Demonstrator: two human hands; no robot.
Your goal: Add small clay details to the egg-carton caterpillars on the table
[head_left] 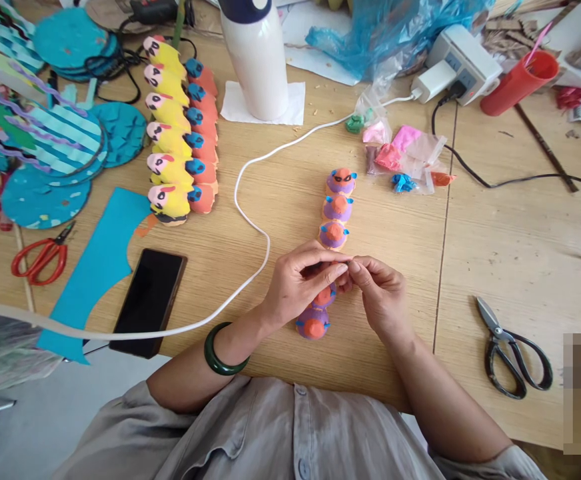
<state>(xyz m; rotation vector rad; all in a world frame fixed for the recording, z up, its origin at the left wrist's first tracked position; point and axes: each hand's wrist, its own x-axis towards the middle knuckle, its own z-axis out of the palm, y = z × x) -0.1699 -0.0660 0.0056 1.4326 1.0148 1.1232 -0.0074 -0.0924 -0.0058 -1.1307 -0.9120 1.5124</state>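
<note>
My left hand [298, 283] and my right hand [383, 293] meet fingertip to fingertip, both closed in a pinch. Whatever lies between the fingers is too small and hidden to name. Beneath them runs a row of purple and orange clay figures [334, 235] with small blue bits at their sides. The farthest figure [341, 180] carries black eye shapes; the others that show have plain orange tops. My hands cover the middle of the row. Small bags of coloured clay [404, 150], among them pink, red and blue, lie beyond my right hand.
Yellow figures [168, 133] and orange-blue figures [203, 137] stand in rows at left. A white cable [250, 230] crosses near a phone [149, 297]. Black scissors [513, 353] lie right, red-handled scissors [43, 257] left. A white bottle [255, 63] and power strip [463, 63] stand behind.
</note>
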